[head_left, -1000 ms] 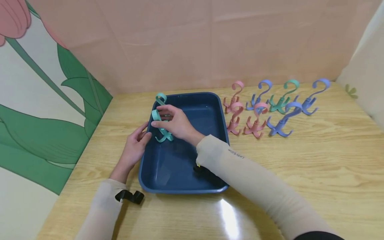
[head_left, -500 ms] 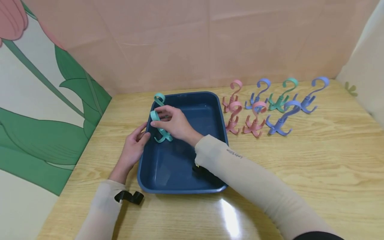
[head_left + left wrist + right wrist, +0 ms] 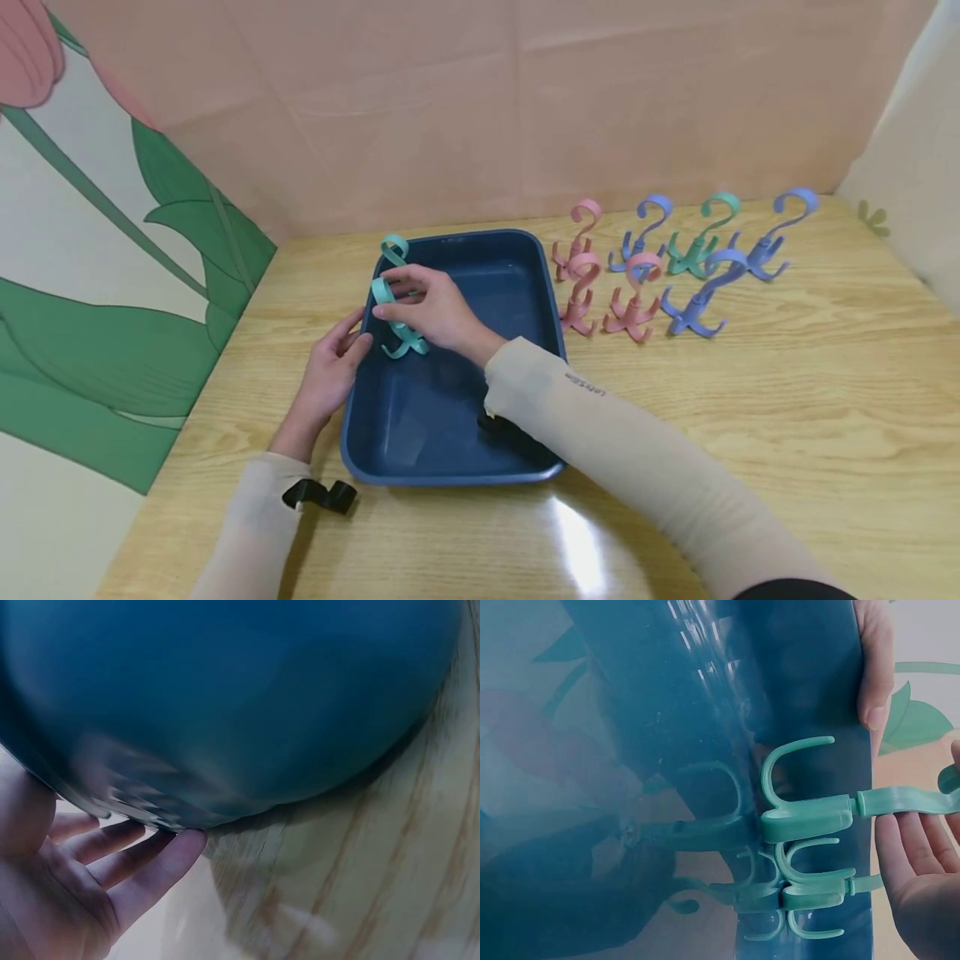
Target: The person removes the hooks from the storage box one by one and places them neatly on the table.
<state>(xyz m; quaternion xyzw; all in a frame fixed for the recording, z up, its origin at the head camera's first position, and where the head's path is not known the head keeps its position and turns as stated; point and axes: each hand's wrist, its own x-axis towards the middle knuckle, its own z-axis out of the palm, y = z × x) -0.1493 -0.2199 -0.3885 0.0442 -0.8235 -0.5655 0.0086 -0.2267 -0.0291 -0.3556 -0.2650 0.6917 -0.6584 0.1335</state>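
A dark blue plastic basin (image 3: 450, 479) stands on the table. My left hand (image 3: 330, 371) is at its left side, with fairly straight fingers touching the outer wall in the left wrist view and the thumb near the rim. My right hand (image 3: 438, 308) reaches over the basin and pinches the curved strip of a green multi-prong hook hanger (image 3: 405, 340). This hanger's prongs are down inside the basin, beside the left wall. Another green hook hanger (image 3: 394, 248) stands behind it, its curl showing above the rim; the right wrist view shows both sets of prongs.
To the right of the basin, several hook hangers stand on the wood-grain table (image 3: 735, 433): pink ones (image 3: 632, 315), blue ones (image 3: 696, 313) and a green one (image 3: 693, 254). A pinkish cloth (image 3: 420, 117) hangs behind the table. A leaf-patterned panel (image 3: 112, 333) stands at the left.
The head view has shifted slightly, moving the scene a little to the left. Both hands keep their places against the basin and the green hook hanger.
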